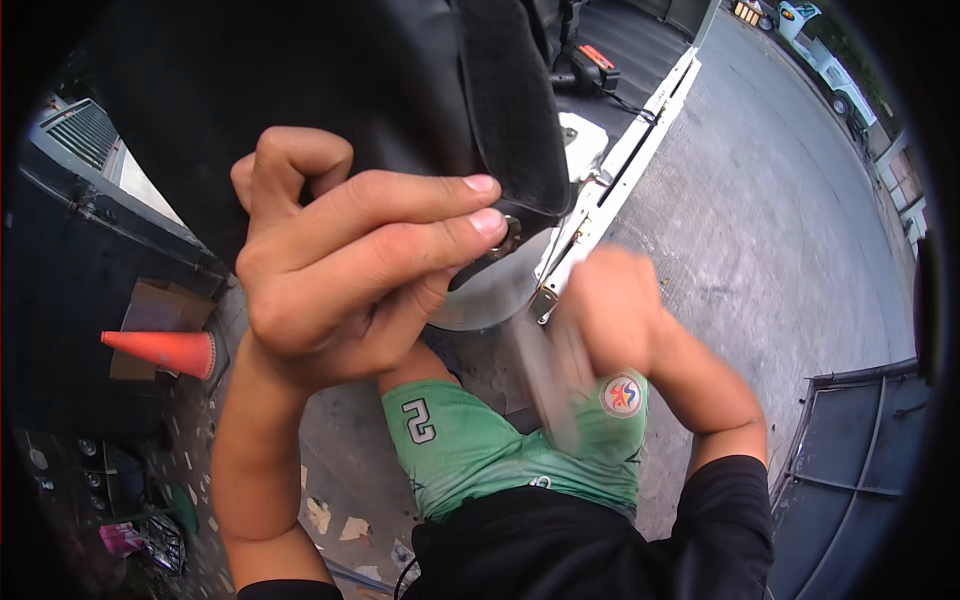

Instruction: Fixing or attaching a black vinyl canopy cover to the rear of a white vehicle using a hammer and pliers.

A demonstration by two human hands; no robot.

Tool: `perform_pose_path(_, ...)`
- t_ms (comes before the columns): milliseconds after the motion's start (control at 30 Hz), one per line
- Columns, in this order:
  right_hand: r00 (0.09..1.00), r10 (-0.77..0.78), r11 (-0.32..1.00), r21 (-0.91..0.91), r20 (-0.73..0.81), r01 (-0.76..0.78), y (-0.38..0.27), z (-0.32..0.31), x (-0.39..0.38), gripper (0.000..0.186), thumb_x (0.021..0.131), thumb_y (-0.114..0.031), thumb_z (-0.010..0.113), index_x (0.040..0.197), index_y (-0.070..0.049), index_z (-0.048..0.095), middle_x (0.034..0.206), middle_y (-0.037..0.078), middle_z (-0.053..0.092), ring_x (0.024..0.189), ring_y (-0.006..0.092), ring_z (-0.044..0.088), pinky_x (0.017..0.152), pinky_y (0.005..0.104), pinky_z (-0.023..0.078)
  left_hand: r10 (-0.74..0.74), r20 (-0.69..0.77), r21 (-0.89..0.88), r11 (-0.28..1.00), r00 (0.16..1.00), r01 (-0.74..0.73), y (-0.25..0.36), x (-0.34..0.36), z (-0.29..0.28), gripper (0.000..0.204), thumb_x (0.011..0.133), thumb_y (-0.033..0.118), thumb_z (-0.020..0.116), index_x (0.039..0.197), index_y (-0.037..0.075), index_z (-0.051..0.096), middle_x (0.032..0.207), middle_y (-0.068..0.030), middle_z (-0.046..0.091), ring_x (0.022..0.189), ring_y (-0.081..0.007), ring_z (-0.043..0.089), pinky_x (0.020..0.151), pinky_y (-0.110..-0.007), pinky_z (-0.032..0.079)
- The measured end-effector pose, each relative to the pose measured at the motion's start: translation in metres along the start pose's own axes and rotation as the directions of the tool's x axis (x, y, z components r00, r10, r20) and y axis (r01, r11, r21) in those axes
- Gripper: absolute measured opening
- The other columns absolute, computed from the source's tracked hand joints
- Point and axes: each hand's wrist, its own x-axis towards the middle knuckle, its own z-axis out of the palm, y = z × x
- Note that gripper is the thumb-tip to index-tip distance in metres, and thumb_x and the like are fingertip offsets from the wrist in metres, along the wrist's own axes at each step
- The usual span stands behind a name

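My left hand pinches the lower corner of a black cover, two fingertips beside a small round metal fitting. A dark strip runs down the cover's edge. My right hand, smeared by motion, is closed round a long greyish tool below the corner, too blurred to identify. Just right of the cover are a white bracket and a white rail, with a black latch-like part above.
An orange cone lies beside cardboard at left, above assorted clutter. A grey metal gate panel stands at lower right. A white small vehicle is parked along the concrete ground. Paper scraps lie near my legs.
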Motion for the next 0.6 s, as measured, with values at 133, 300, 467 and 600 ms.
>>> perform_pose_path(133,0.975,0.206,0.856,0.498,-0.085,-0.137,-0.007,-0.013,0.015,0.034,0.08,-0.031,0.076,0.074,-0.002,0.059,0.058,0.003,0.045,0.045,0.0165,0.049,0.04,0.0323,0.038,0.011,0.006,0.005,1.0,1.0,-0.011,-0.004,-0.002,-0.002,0.018,0.077,0.005,0.079,0.095,0.009,0.078,0.1,-0.008,0.079,0.073,-0.0131,0.059,0.074,-0.033,0.032)
perform_pose_path(300,0.956,0.248,0.937,0.288,-0.157,-0.196,-0.02,-0.004,0.011,0.036,0.086,-0.032,0.074,0.077,-0.001,0.058,0.059,0.005,0.046,0.044,0.0225,0.052,0.039,0.0371,0.039,0.037,0.019,-0.045,0.998,0.999,-0.036,-0.006,0.0,-0.007,0.017,0.079,0.005,0.078,0.096,0.009,0.078,0.099,-0.008,0.079,0.07,-0.0127,0.058,0.073,-0.033,0.033)
perform_pose_path(467,0.996,0.058,0.851,0.526,-0.065,-0.015,-0.025,-0.023,-0.001,0.037,0.093,-0.036,0.056,0.084,0.0,0.058,0.065,0.012,0.055,0.052,0.0303,0.057,0.048,0.0415,0.045,0.014,-0.016,-0.027,1.0,1.0,-0.015,-0.007,-0.004,0.0,0.018,0.078,0.004,0.076,0.096,0.008,0.078,0.098,-0.0076,0.079,0.07,-0.0138,0.056,0.073,-0.033,0.033)
perform_pose_path(600,0.923,0.384,0.84,0.405,0.028,-0.362,-0.015,-0.003,0.008,0.035,0.09,-0.035,0.062,0.08,-0.001,0.056,0.068,0.014,0.057,0.054,0.0306,0.059,0.05,0.0417,0.047,0.056,-0.059,0.006,0.998,0.997,-0.056,-0.007,-0.004,0.003,0.02,0.076,0.002,0.075,0.096,0.007,0.078,0.099,-0.0083,0.079,0.076,-0.016,0.057,0.073,-0.034,0.035)
